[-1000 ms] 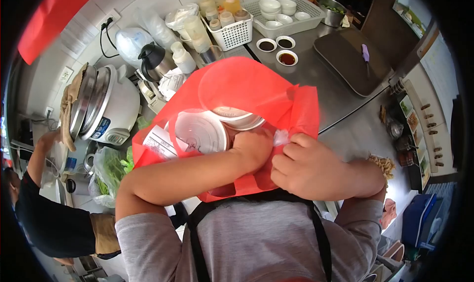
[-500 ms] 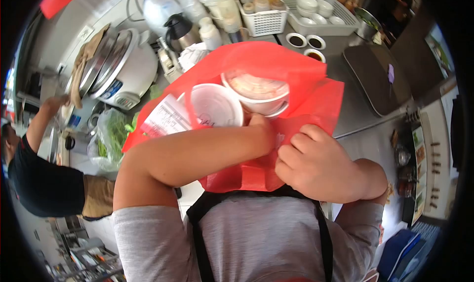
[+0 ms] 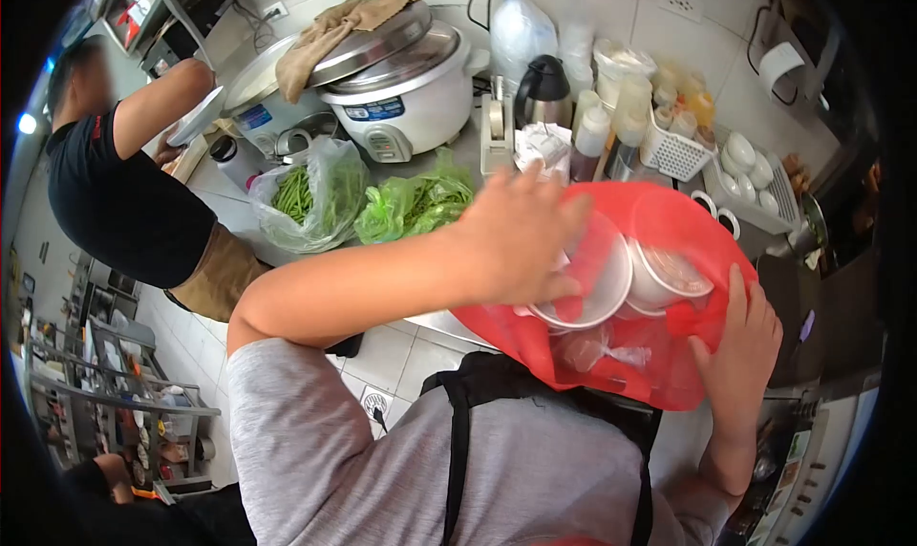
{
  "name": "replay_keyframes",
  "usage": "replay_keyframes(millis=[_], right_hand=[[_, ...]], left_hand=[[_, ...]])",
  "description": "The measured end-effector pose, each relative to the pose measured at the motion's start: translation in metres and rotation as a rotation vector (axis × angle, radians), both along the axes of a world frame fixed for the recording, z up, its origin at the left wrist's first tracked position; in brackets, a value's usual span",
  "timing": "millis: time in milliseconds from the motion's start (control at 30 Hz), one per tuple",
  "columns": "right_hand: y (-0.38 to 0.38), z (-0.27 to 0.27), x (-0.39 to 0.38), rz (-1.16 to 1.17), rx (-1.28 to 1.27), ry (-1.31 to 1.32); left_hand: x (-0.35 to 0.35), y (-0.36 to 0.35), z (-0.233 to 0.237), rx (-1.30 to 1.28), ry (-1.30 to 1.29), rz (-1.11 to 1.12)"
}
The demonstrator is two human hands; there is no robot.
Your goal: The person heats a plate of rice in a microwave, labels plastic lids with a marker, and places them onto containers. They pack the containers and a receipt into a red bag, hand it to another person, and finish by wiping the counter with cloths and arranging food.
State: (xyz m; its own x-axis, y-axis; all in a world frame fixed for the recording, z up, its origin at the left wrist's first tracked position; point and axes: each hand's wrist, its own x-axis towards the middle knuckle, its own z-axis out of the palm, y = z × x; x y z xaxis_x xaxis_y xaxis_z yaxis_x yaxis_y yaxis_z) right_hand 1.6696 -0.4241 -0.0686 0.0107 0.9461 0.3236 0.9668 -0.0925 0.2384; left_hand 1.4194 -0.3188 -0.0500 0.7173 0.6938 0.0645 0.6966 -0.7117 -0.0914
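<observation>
Red bag [image 3: 611, 379], thin slack film, is held at the chest just off the surface [image 3: 464, 154], with lidded tubs [image 3: 583, 283] inside. Left hand [image 3: 521, 235] rests on top, fingers spread wide; right hand [image 3: 740, 345] cups its side, fingers wrapped on the film. It is probably slippery and fairly weighty, so it is best supported from beneath, with the tubs level.

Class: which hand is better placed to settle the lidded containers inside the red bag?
Probably the left hand: it rests at the mouth of the red bag, over the lidded containers. The right hand is flat against the bag's outer side, supporting it.
</observation>
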Motion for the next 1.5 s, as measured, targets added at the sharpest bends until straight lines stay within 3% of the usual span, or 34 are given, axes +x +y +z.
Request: replay_keyframes(millis=[67, 167, 267, 400, 500, 567, 600, 700, 767, 800, 900, 933, 967, 1000, 1033, 1100, 1167, 1300, 1400, 1433, 1500], right_hand=[[0.005, -0.008, 0.002, -0.123, -0.031, 0.017], [0.011, -0.014, 0.017, -0.140, 0.074, 0.092], [0.008, -0.004, 0.018, -0.079, 0.198, 0.240], [0.010, 0.006, 0.030, 0.050, 0.252, 0.507], [0.010, 0.009, 0.043, 0.111, 0.211, 1.009], [0.018, 0.010, 0.029, 0.162, 0.377, 1.214], [0.023, 0.007, 0.030, 0.148, 0.425, 1.451], [0.034, 0.004, 0.036, 0.081, 0.604, 1.861], [0.041, 0.008, 0.036, 0.286, 0.468, 1.977], [0.041, 0.015, 0.032, 0.388, 0.436, 2.038], [0.037, 0.054, 0.037, 0.234, 0.648, 2.211], [0.026, 0.070, 0.040, 0.788, 0.318, 2.298], [0.023, 0.080, 0.052, 1.014, 0.152, 2.181], [0.018, 0.097, 0.041, 0.928, 0.198, 2.444], [0.021, 0.117, -0.003, 0.476, 0.658, 2.128], [0.025, 0.098, -0.012, 0.115, 0.810, 1.169], [0.034, 0.055, 0.013, 0.143, 0.504, 0.625], [0.037, 0.028, -0.006, 0.007, 0.128, 0.676], [0.057, 0.037, 0.015, 0.463, 0.224, 1.794], [0.048, 0.052, 0.014, 0.428, 0.169, 2.124], [0.051, 0.060, 0.029, 0.586, 0.121, 2.201]], left_hand=[[-0.033, 0.010, -0.013, -0.044, -0.112, 0.144], [-0.056, 0.028, -0.020, -0.734, -0.073, 0.372], [-0.081, 0.046, -0.059, -0.948, -0.241, 0.143], [-0.099, 0.059, -0.056, -1.173, -0.121, 0.305], [-0.120, 0.066, -0.043, -1.324, -0.715, 0.341], [-0.120, 0.071, -0.023, -1.503, -1.148, 0.239], [-0.115, 0.071, -0.008, -1.610, -1.346, 0.171], [-0.088, 0.068, 0.010, -1.950, -1.575, -0.239], [-0.065, 0.061, 0.017, -2.151, -1.609, -0.432], [-0.058, 0.059, 0.022, -2.185, -1.643, -0.453], [-0.051, 0.058, 0.034, -2.183, -1.693, -0.477], [-0.052, 0.059, 0.038, -2.110, -1.672, -0.473], [-0.049, 0.060, 0.043, -2.133, -1.626, -0.560], [-0.048, 0.060, 0.047, -2.145, -1.588, -0.640], [-0.051, 0.061, 0.051, -2.085, -1.619, -0.596], [-0.055, 0.062, 0.050, -2.022, -1.601, -0.626], [-0.057, 0.058, 0.047, -1.954, -1.611, -0.680], [-0.053, 0.043, 0.048, -1.772, -1.664, -0.645], [-0.051, 0.036, 0.055, -1.706, -1.749, -0.662], [-0.057, 0.037, 0.060, -1.687, -1.745, -0.714], [-0.057, 0.033, 0.071, -1.672, -1.778, -0.930]])
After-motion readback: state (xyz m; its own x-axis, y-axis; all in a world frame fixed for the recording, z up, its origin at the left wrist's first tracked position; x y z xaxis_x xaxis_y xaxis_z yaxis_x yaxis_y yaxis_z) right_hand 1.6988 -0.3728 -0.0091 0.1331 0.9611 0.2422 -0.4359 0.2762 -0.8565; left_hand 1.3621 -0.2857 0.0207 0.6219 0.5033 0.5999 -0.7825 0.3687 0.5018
